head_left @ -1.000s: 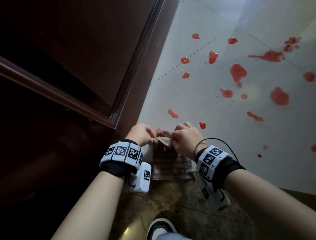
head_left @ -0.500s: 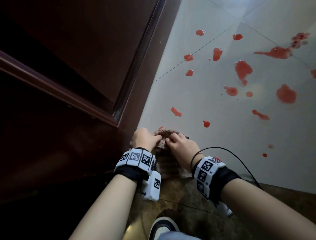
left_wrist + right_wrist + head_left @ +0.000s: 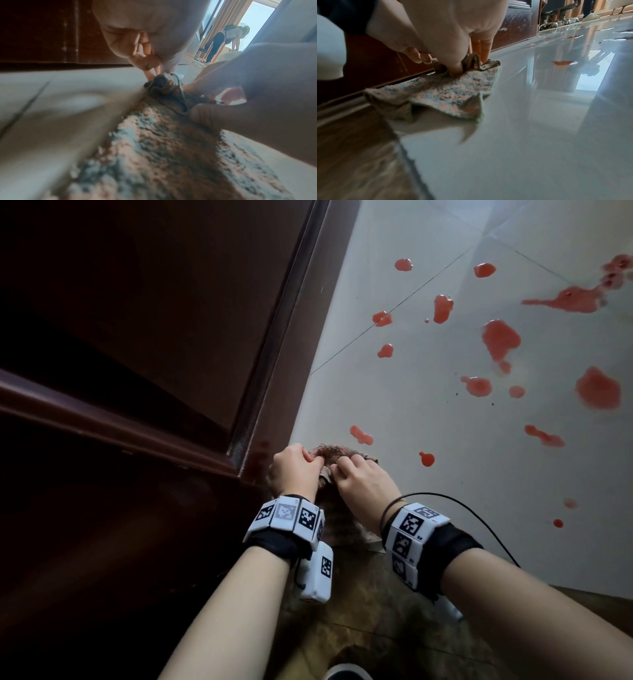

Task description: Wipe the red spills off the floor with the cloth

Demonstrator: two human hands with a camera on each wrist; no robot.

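A mottled brown-and-white cloth (image 3: 337,451) lies flat on the floor by the door's foot, seen close in the left wrist view (image 3: 154,155) and the right wrist view (image 3: 447,92). My left hand (image 3: 313,463) and right hand (image 3: 346,470) sit side by side at its far edge, each pinching a bunched fold. The left fingers (image 3: 154,65) and right fingers (image 3: 484,48) curl down into the fabric. Several red spills (image 3: 500,337) dot the white tile floor (image 3: 428,542) beyond; the nearest ones (image 3: 361,434) (image 3: 426,458) lie just past the cloth.
A dark wooden door (image 3: 137,337) stands close on the left, its edge beside the cloth. A brown stone threshold (image 3: 359,611) runs under my wrists, with a shoe (image 3: 346,674) at the bottom. A black cable (image 3: 479,515) loops off my right wrist. Another person (image 3: 221,40) bends far off.
Both hands have moved forward with the cloth onto the white tile, toward the spills. A small red spot beside the cloth's far edge no longer shows.
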